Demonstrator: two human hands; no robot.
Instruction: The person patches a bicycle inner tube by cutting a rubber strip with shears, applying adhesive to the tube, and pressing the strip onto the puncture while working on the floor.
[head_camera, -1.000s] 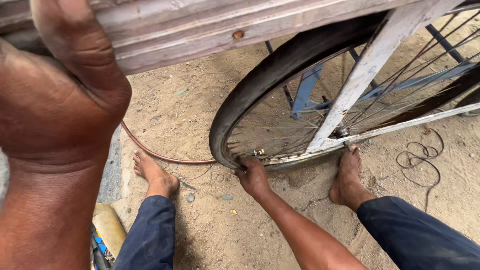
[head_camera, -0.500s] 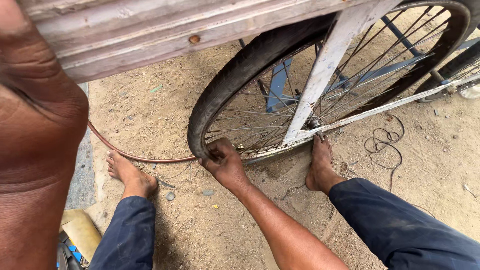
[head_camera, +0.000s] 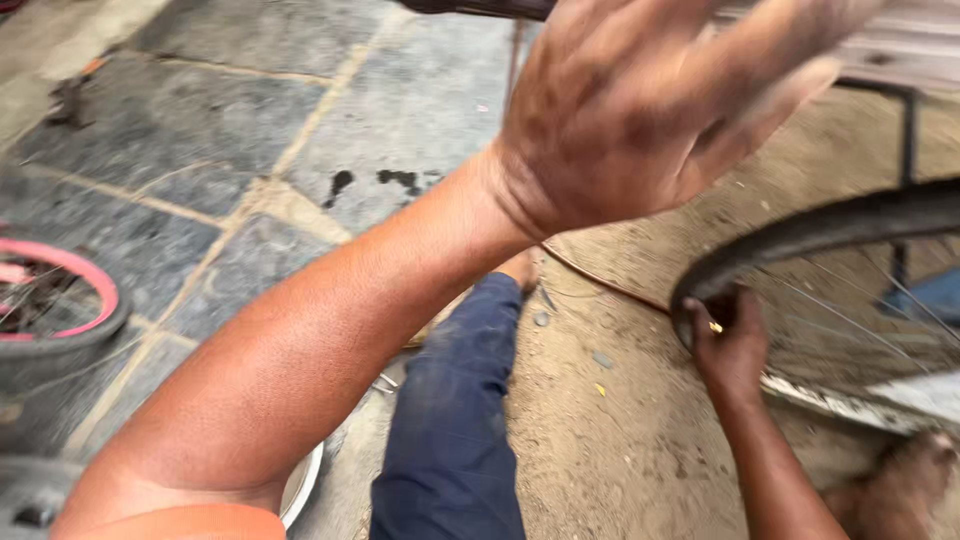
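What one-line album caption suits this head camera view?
Right hand grips a black bicycle tyre above sandy ground; left hand raised, fingers spread.

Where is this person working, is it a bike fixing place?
Probably yes, an outdoor roadside bicycle repair spot. The right hand grips a black tyre with spokes, a second wheel with a pink rim lies on the stone paving, and the person sits on sandy ground.
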